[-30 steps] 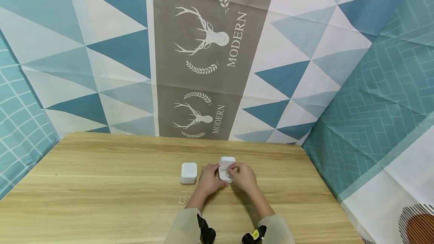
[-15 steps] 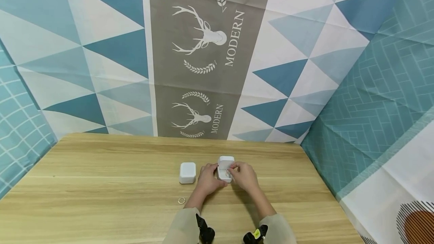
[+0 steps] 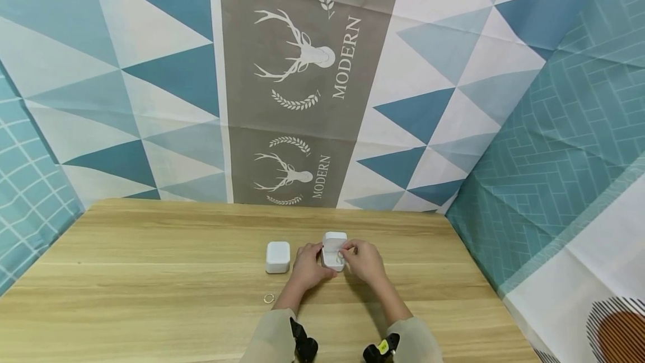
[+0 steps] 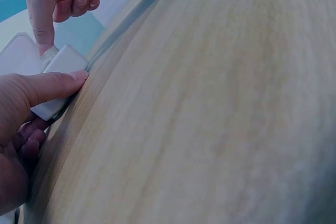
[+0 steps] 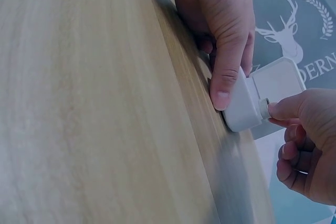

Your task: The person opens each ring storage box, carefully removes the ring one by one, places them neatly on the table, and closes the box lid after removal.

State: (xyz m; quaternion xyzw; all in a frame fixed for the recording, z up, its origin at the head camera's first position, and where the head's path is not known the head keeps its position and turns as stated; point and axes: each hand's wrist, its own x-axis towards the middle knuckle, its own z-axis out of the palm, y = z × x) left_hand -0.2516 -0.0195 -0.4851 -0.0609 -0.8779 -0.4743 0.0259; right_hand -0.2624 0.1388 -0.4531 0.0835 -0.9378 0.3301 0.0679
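While the wooden table [image 3: 151, 262] takes most of the frame, we're working the open white ring box [image 3: 335, 251] at its middle. Our left hand [image 3: 308, 266] grips its base from the left; our right hand [image 3: 364, 261] pinches into its padded slot from the right. Only the wrist views show that pinch. The head view alone shows a closed box [image 3: 278, 257] and a loose ring [image 3: 269, 298] further left.

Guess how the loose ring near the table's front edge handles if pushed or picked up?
The ring lies flat on the smooth wooden table, so a push probably slides it. It looks thin and low, likely hard to pinch. Stood on edge, it could roll.
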